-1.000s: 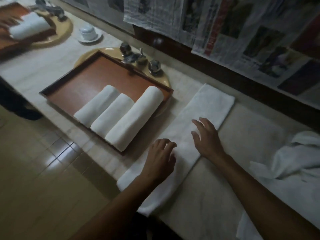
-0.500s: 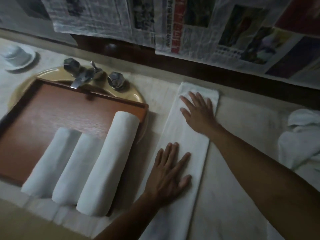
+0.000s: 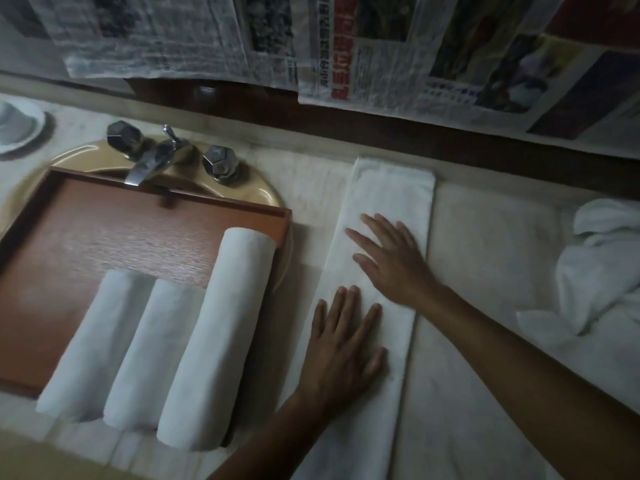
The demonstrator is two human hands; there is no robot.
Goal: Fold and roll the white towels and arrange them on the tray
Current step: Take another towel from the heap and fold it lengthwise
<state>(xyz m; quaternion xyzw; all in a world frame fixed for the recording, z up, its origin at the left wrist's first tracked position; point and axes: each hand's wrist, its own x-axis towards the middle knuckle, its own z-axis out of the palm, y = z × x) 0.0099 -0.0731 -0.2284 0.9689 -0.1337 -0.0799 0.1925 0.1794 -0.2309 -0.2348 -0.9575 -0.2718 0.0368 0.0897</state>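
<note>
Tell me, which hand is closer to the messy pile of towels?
Right. The right hand rests on the folded towel, nearer the pile; the left hand presses the towel farther left.

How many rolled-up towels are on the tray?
3. All lie side by side on the tray: the left roll, the middle roll, and the longer right roll nearest the flat towel. None appears hidden.

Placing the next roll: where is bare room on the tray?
Bare tray floor lies behind and left of the three rolled towels, up to the rim by the faucet. The longest roll crowds the right rim.
</note>
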